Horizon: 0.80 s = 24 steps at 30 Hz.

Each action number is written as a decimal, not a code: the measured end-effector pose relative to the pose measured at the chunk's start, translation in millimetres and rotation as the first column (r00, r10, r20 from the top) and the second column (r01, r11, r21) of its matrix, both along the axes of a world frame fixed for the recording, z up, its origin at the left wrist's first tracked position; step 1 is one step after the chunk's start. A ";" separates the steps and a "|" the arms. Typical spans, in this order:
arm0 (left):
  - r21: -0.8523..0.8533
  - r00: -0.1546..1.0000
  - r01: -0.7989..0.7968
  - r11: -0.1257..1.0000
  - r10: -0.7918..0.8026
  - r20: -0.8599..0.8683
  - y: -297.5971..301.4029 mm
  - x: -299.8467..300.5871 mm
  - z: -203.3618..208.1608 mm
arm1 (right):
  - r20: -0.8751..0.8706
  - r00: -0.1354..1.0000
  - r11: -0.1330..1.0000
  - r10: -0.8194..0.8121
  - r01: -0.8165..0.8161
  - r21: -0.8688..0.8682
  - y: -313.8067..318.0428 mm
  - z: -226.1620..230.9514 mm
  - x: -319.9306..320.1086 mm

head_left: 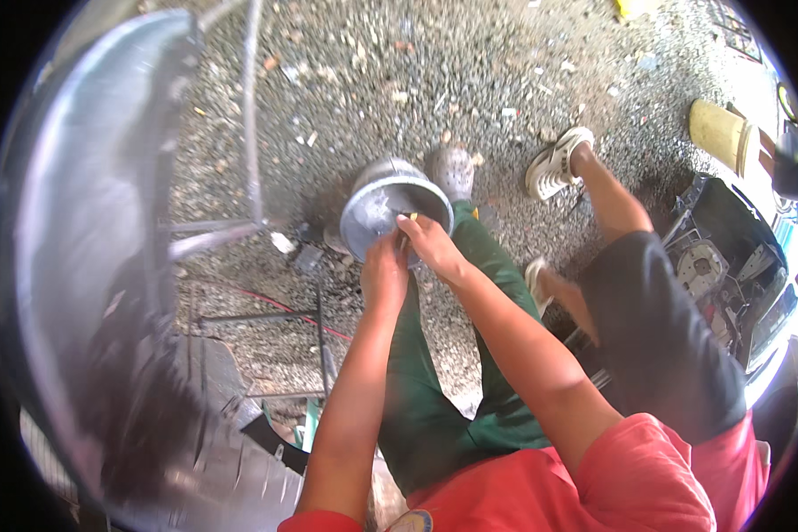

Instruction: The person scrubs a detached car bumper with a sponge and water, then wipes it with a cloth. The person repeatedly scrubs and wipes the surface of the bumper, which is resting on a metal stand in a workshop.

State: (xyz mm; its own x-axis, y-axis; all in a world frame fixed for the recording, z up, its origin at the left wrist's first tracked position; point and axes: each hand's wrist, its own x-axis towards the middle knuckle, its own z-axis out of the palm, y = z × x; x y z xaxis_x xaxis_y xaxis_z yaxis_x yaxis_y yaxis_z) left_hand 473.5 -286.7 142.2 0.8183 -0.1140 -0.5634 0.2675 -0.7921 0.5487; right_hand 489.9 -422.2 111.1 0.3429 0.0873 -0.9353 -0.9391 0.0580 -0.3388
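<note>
A grey bucket (pixel 443 197) stands on the gravel at my feet, its inside smeared with pale grey. Both hands meet over its near rim. My right hand (pixel 433 245) is closed, with a small yellow bit (pixel 413 215) showing at its fingertips. My left hand (pixel 385 273) is closed right beside it, fingers bent inward and mostly hidden. What the two hands grip between them is too small to make out.
A large dark curved panel (pixel 89 222), like a car bumper, rests on a metal-tube stand (pixel 252 115) at left. To my right, a person in dark shorts (pixel 656 337) stands close. Beyond are a black car-door-like part (pixel 727 257) and a pale yellow bucket (pixel 718 133).
</note>
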 end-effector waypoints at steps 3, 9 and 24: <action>-0.003 0.950 -0.221 0.975 0.215 -0.225 -5.6 50.7 63.9 | 0.003 0.973 0.964 -0.232 0.229 0.134 -33.0 89.5 29.3; -0.320 0.443 -0.896 0.307 0.583 -0.681 -42.9 115.8 207.5 | -0.002 0.907 0.825 -0.421 0.384 0.414 -53.6 210.6 87.7; 0.202 0.963 0.168 0.965 -0.204 0.174 80.8 131.1 411.9 | 0.395 0.888 0.957 -0.237 0.145 0.250 17.7 206.4 124.1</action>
State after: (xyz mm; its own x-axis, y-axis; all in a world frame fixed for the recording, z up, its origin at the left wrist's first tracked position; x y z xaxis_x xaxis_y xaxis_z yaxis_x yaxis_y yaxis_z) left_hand 604.6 -205.9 554.1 0.8871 -0.1840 -0.4234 0.0099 -0.9094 0.4159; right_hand 613.9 -404.5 317.4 0.7260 0.1563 -0.6697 -0.6770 0.3341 -0.6558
